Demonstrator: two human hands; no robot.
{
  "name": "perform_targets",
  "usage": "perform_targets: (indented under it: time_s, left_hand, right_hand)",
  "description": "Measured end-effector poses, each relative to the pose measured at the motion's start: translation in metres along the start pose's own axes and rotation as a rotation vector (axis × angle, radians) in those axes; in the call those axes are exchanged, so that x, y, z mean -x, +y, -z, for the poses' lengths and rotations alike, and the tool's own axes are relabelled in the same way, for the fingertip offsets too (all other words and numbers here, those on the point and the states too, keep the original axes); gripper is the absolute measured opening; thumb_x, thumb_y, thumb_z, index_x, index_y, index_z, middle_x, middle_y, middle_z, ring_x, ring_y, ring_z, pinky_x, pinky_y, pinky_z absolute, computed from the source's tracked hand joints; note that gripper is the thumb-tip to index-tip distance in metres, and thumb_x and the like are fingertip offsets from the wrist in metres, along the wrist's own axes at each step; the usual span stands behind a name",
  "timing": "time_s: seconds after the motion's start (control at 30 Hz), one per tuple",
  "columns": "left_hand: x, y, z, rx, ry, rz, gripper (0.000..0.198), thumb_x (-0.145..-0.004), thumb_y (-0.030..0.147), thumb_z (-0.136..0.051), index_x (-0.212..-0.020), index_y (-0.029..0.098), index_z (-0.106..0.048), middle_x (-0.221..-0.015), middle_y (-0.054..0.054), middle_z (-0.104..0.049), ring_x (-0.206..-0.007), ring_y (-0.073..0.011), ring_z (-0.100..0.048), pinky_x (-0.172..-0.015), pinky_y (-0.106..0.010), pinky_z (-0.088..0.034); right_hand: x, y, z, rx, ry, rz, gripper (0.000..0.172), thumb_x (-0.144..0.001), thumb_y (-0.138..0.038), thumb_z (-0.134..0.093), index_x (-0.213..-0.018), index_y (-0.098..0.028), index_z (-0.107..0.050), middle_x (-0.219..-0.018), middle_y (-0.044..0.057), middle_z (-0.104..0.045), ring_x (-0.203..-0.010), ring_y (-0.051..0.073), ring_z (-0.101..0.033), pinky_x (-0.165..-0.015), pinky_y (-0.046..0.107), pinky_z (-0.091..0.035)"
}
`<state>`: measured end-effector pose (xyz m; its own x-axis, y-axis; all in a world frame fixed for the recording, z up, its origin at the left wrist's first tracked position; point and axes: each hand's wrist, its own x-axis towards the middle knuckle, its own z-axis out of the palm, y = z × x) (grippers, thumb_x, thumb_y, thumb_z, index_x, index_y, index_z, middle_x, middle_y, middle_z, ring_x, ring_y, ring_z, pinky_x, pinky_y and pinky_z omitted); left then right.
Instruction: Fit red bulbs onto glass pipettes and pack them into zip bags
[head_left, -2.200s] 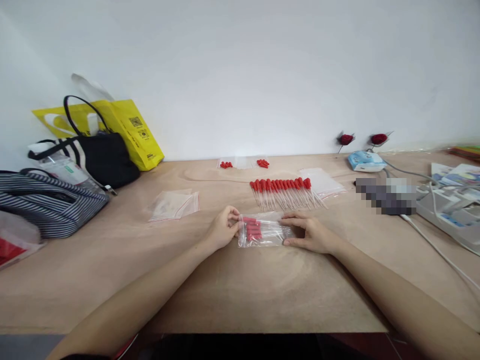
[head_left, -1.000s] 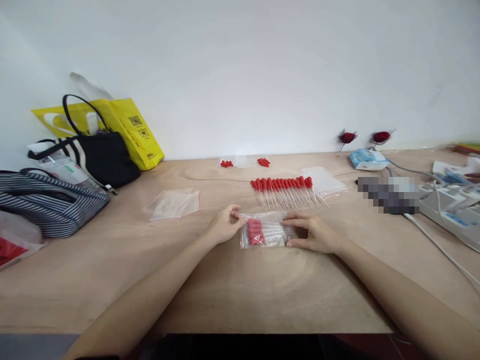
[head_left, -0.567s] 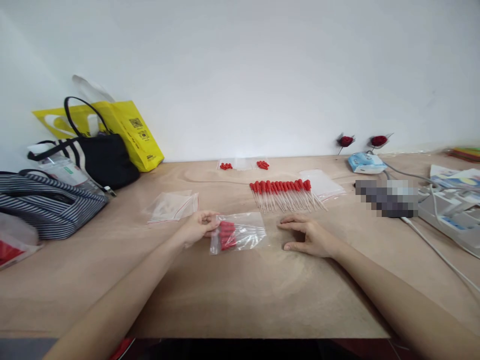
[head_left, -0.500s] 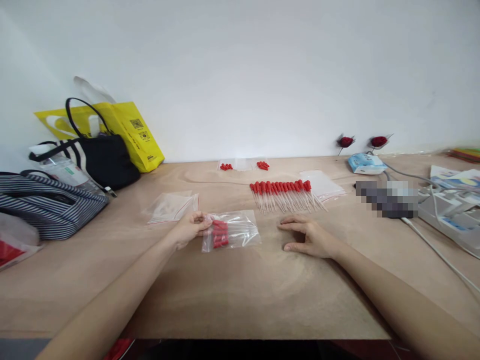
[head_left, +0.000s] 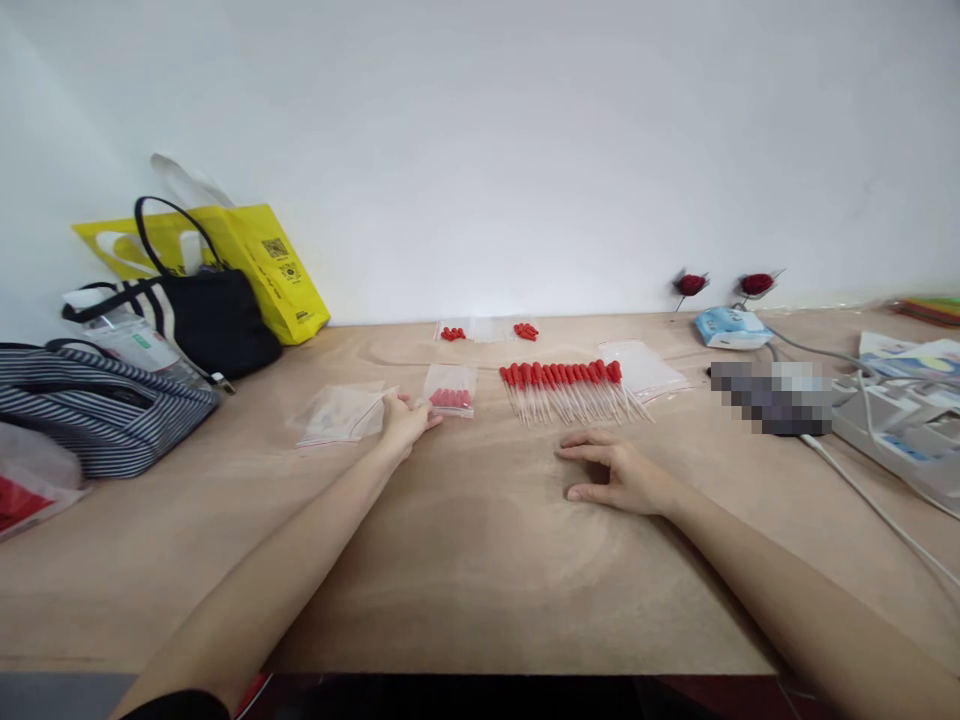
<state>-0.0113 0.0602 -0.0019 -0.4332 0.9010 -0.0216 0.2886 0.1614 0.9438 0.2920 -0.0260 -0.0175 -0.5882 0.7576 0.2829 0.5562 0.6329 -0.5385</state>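
My left hand [head_left: 407, 424] has its fingers at the lower left corner of a small clear zip bag [head_left: 454, 378], pinching it. Red pieces [head_left: 451, 398] lie in a row along the bag's near end. Just left of this hand is a stack of flat clear bags [head_left: 341, 415] with red seal lines. My right hand [head_left: 615, 472] rests on the table, thumb and fingers apart, holding nothing. Beyond it lies a row of white sticks with red tips [head_left: 562, 376], side by side.
Two bags with red pieces [head_left: 453, 334] lie by the wall. More flat bags [head_left: 645, 370] sit right of the sticks. Striped [head_left: 112, 410], black [head_left: 217, 320] and yellow bags [head_left: 277, 270] stand left. A tissue pack [head_left: 731, 328], cables and a power strip [head_left: 900, 430] are right.
My left hand has moved away from me with the bag, which has turned so its red pieces now lie at the near end. The right hand has stayed still.
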Motion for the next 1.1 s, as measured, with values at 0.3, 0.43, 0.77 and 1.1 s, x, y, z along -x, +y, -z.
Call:
perform_targets:
  time_s: [0.3,0.43,0.77,1.1]
  left_hand:
    - [-0.015,-0.002,0.098,-1.077,0.077,-0.414,0.037,-0.070,0.043,-0.054,-0.094,0.015,-0.055,-0.100,-0.015,-0.057,-0.098,-0.0327,-0.052,-0.079,-0.038,-0.041]
    - [-0.022,-0.002,0.111,-1.168,-0.055,-0.252,0.026,-0.075,0.038,-0.045,-0.077,0.017,-0.061,-0.084,-0.011,-0.064,-0.084,-0.0291,-0.058,-0.068,-0.033,-0.042]
    - [0.058,0.030,0.070,-1.093,-0.303,-0.460,0.019,-0.063,0.025,-0.049,-0.046,0.019,-0.051,-0.046,0.000,-0.052,-0.047,-0.0149,-0.049,-0.042,-0.022,-0.024]
    - [0.118,0.036,0.002,-0.432,-1.054,-1.041,0.015,-0.072,0.016,-0.046,-0.066,0.021,-0.059,-0.072,-0.001,-0.065,-0.065,-0.0140,-0.056,-0.063,-0.024,-0.040]
  right_hand:
    - [0.000,0.002,0.000,-0.004,0.006,0.009,0.048,-0.072,-0.049,-0.058,-0.112,-0.022,-0.057,-0.114,0.010,-0.054,-0.106,0.024,-0.050,-0.091,0.042,-0.041]
    - [0.000,0.001,0.000,-0.009,0.001,0.000,0.048,-0.072,-0.049,-0.059,-0.112,-0.022,-0.057,-0.114,0.010,-0.054,-0.106,0.024,-0.051,-0.090,0.042,-0.042]
    - [0.000,-0.002,0.001,-0.005,0.001,-0.011,0.048,-0.072,-0.049,-0.059,-0.111,-0.022,-0.057,-0.113,0.010,-0.054,-0.106,0.024,-0.050,-0.091,0.042,-0.042]
    - [0.001,-0.003,-0.006,0.072,0.191,0.031,0.069,-0.071,-0.045,-0.060,-0.131,-0.025,-0.034,-0.122,0.011,-0.047,-0.111,0.025,-0.046,-0.091,0.043,-0.040]
